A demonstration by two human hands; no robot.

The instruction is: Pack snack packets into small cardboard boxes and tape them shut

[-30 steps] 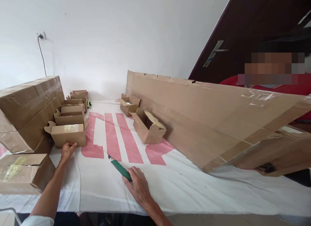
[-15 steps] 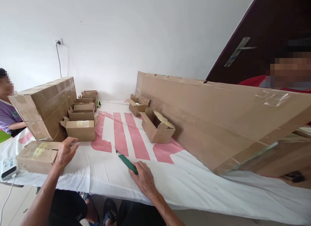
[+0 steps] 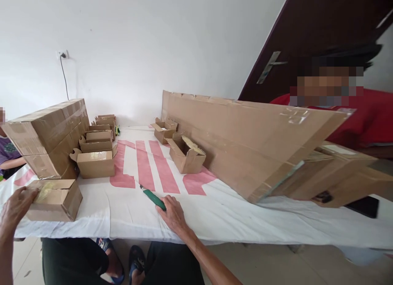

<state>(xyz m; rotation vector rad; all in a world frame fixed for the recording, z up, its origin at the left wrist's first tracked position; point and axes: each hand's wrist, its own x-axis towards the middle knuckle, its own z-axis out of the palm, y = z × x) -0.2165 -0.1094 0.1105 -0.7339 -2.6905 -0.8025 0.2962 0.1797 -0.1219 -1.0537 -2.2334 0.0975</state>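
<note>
Two hands, one blade, one box

Resting right hand (image 3: pixel 173 213) over the handle end of green cutter (image 3: pixel 152 198), near the front edge of the cloth (image 3: pixel 129 223); clasped or merely laid on, cannot tell. Touching taped box (image 3: pixel 53 199) at the near left corner with open left hand (image 3: pixel 16 209). Risking, likely, a nicked finger or slit cloth by leaving the blade tip bare. Covering the table: white fabric, red stripes. Backing onto white wall (image 3: pixel 153 39) and dark door (image 3: pixel 322 27).

Left hand (image 3: pixel 15 209) now on taped box (image 3: pixel 53 199) (near edge)

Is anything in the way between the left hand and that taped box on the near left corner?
Nothing visible. The left hand is at the left end of the taped box, fingers seemingly touching it. The right hand rests on the green-handled knife, well aside.
</note>
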